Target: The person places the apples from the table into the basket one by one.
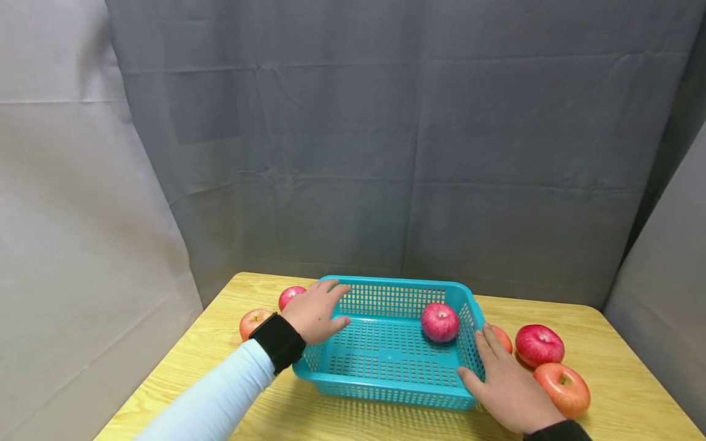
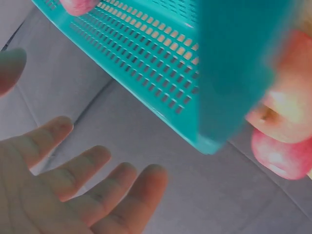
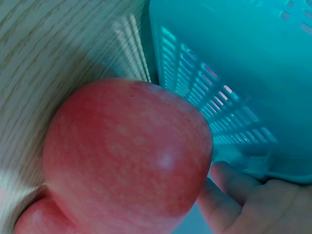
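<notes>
A turquoise plastic basket (image 1: pixel 388 392) with slotted walls stands on the table, holding a dark pink apple (image 1: pixel 439 322) near its right wall. Over the basket's left side hovers my left hand (image 1: pixel 315 311), fingers spread and nothing in them; the left wrist view shows its fingertips (image 2: pixel 151 183) apart from the basket. At the right end, my right hand (image 1: pixel 513 389) lies along the rim with its fingers extended and the thumb by the front corner. Beside that hand, an orange-red apple (image 3: pixel 129 156) fills much of the right wrist view.
Left of the basket sit a pink apple (image 1: pixel 290 296) and an orange-red apple (image 1: pixel 254 321). On the right are a dark red apple (image 1: pixel 539 345), a larger orange-red apple (image 1: pixel 564 389) and a partly hidden one (image 1: pixel 502 339). Grey cloth (image 1: pixel 386 153) hangs behind the wooden table (image 1: pixel 623 373).
</notes>
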### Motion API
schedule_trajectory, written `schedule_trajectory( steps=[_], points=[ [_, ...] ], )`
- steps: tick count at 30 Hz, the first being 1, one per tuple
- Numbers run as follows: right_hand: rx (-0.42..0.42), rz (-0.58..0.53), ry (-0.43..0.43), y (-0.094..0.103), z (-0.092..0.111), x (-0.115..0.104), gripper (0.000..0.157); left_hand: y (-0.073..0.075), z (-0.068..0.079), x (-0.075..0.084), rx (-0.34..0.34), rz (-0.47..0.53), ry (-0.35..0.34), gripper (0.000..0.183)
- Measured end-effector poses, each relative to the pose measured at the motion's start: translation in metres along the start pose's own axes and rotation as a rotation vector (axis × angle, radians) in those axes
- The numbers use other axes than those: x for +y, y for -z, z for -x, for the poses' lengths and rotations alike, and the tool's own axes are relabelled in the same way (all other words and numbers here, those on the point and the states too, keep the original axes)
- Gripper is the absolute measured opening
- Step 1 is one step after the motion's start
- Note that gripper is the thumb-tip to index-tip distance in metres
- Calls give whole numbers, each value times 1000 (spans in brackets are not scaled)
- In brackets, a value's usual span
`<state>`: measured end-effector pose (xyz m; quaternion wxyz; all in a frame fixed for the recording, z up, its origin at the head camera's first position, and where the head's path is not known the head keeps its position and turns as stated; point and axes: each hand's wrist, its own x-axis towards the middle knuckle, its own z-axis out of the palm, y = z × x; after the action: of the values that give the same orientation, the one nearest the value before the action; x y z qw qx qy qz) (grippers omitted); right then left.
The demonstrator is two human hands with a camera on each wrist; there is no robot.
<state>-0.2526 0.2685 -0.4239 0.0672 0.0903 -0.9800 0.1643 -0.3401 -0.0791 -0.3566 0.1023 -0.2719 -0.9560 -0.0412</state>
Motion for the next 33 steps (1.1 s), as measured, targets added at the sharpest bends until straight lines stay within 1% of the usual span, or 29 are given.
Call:
schedule_trajectory(
  steps=[6,11,16,21,26,33],
  points=[
    [-9,4,-10,-1,-1,2,97,-4,8,-13,-7,7,27,62],
    [4,-3,2,-1,1,1,96,-8,15,-23,19,6,40,59],
    [15,-5,9,-1,2,1,95,-13,21,-33,20,15,76,59],
    [-8,1,-6,-1,1,1,97,-18,27,-41,37,14,73,58],
    [-19,2,-15,0,0,1,98,-21,32,-48,62,37,69,58],
    [-7,4,-4,0,-1,0,98,-22,38,-59,39,30,122,55]
  ],
)
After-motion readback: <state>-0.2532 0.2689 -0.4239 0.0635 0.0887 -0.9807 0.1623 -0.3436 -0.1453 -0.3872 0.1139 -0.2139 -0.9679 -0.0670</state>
